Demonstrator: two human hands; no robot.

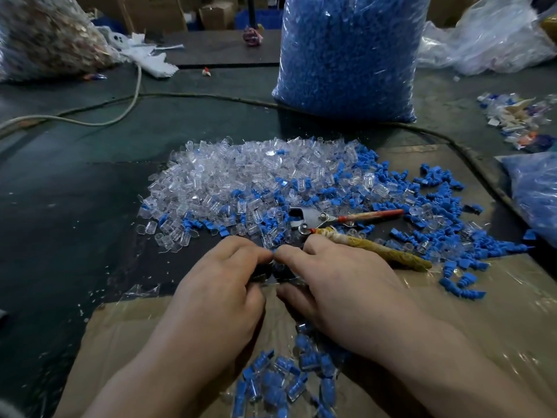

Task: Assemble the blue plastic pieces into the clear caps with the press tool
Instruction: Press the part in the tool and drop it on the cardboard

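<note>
I judge I'm seating a blue piece [273,252] into a cap by hand. My left hand [220,294] and right hand [334,291] curl together, fingertips pinching it; it is mostly hidden. Next it needs the press tool [328,220], lying unheld on the clear caps [241,176] heaped on the table [75,176].
</note>
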